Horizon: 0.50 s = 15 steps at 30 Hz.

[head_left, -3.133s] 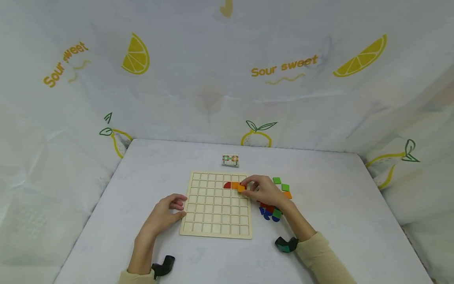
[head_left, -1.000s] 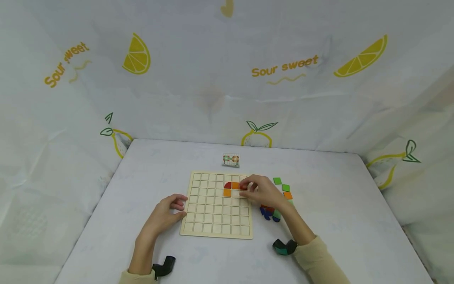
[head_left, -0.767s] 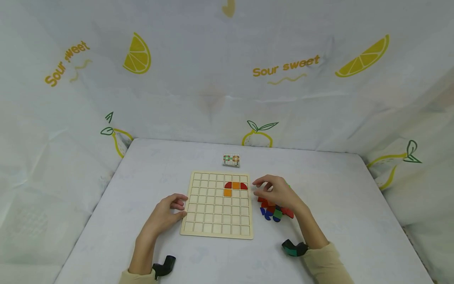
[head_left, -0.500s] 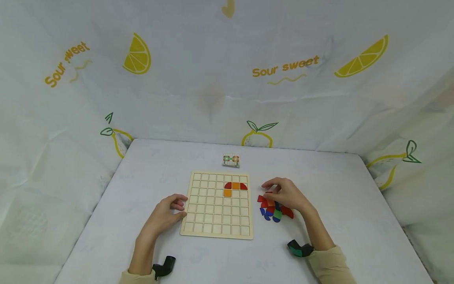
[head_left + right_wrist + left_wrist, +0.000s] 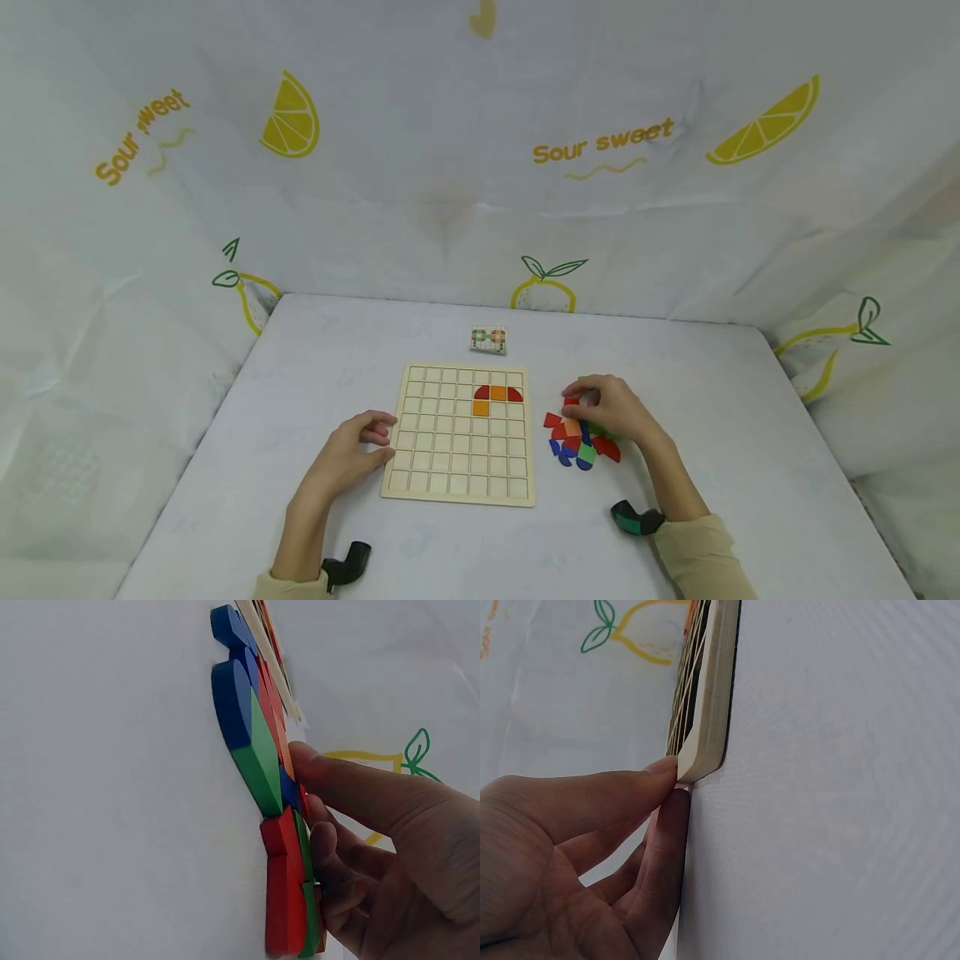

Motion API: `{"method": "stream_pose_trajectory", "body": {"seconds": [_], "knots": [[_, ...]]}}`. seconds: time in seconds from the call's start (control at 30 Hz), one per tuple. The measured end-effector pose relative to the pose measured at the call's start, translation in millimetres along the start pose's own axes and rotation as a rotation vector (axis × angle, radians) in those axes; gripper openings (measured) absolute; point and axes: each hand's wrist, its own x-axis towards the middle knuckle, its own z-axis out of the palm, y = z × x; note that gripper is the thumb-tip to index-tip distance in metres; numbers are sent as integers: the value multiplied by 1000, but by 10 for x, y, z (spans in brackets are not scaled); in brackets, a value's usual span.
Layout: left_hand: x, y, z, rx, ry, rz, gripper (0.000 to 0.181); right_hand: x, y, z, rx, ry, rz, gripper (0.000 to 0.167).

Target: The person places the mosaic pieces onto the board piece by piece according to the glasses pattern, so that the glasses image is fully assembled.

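A pale wooden grid board (image 5: 442, 454) lies on the table. On it sit two red rounded pieces (image 5: 514, 394) with an orange square (image 5: 498, 393) between them, and another orange square (image 5: 481, 407) below the left one. My left hand (image 5: 347, 454) rests at the board's left edge; its thumb touches the rim (image 5: 709, 742) in the left wrist view. Over the loose pieces is my right hand (image 5: 611, 407), thumb and fingers curved around a red piece (image 5: 572, 402). The right wrist view hides the fingertips, so whether they grip it I cannot tell.
Loose red, blue, green and orange pieces lie right of the board, including a red piece (image 5: 607, 448) and a green one (image 5: 587, 453). A small pattern card (image 5: 489, 338) stands behind the board. White printed cloth (image 5: 442, 167) hangs at the back.
The orange square my right hand held now lies in the board below the left red piece. That hand has moved right, off the board, to the loose pieces. My left hand has stayed.
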Motion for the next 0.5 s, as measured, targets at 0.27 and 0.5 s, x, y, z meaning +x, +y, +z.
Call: {"method": "stream_pose_trajectory", "body": {"seconds": [0.27, 0.5], "knots": [[-4, -9, 6, -1, 7, -12, 42, 23, 55, -27, 16, -15, -8, 29], [4, -18, -3, 4, 1, -4, 41, -5, 37, -15, 24, 12, -47, 30]]}}
